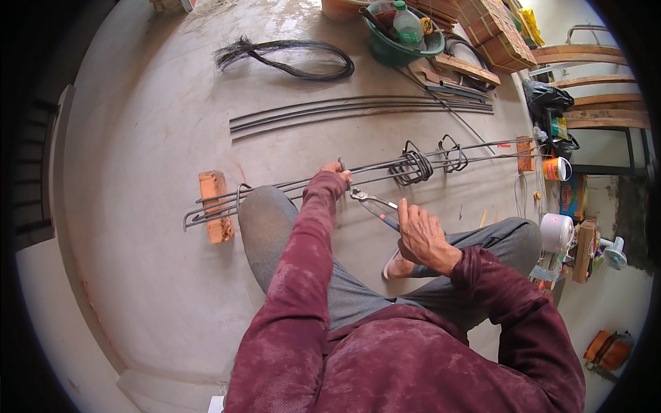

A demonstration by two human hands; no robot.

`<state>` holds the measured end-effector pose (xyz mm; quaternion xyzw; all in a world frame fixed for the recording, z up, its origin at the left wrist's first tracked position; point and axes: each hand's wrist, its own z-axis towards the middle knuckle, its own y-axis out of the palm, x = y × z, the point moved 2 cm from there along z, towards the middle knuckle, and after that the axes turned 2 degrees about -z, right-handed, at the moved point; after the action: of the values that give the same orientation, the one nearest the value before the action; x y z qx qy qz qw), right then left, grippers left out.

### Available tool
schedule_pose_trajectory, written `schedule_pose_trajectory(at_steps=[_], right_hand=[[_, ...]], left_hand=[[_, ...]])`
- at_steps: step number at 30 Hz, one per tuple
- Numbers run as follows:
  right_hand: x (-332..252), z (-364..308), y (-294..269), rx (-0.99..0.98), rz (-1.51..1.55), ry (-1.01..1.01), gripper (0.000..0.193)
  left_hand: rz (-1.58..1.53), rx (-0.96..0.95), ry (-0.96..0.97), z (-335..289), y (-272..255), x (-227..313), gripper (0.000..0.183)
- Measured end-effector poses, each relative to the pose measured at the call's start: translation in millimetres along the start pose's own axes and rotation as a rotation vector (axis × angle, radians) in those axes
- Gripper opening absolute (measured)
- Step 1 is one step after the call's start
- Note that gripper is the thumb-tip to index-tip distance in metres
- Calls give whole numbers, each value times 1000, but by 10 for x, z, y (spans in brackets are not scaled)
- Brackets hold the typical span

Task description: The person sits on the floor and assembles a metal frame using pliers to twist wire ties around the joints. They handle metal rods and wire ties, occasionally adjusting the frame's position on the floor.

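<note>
Long steel rebars (275, 187) run left to right before me, with hooked ends at the left. My left hand (336, 171) is closed on a bent steel stirrup (342, 165) where it loops around these bars; its fingers are partly hidden. In my right hand (428, 237) is a pair of end-cutting pincers (375, 200), gripped by the handles. The pincers' jaws are just right of my left hand, below the bars. Farther right, a cluster of stirrups (412, 168) hangs on the bars, with another stirrup (452, 155) beyond. One more stirrup (241, 194) sits near the left end.
Orange bricks prop the bars, one at the left (217, 227) and one at the right (525, 154). Loose rods (310, 115) and a coil of tie wire (303, 60) lie farther off. A green tub (389, 54) holds a bottle. Buckets and timber line the right.
</note>
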<state>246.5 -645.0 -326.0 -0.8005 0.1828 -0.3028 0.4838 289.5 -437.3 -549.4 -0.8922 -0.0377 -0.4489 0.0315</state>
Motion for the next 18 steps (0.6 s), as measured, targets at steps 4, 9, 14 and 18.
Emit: schedule_pose_trajectory(at_steps=[4, 9, 14, 18], right_hand=[[53, 16, 367, -289, 548, -47, 37], [269, 102, 310, -1475, 2642, 256, 51], [174, 110, 506, -1328, 2255, 357, 49], [287, 137, 452, -1093, 2050, 396, 41]], left_hand=[[55, 32, -2, -32, 28, 83, 16], [45, 21, -71, -106, -37, 181, 16], [-66, -73, -101, -151, -89, 212, 16], [-39, -87, -111, -251, -77, 320, 16]])
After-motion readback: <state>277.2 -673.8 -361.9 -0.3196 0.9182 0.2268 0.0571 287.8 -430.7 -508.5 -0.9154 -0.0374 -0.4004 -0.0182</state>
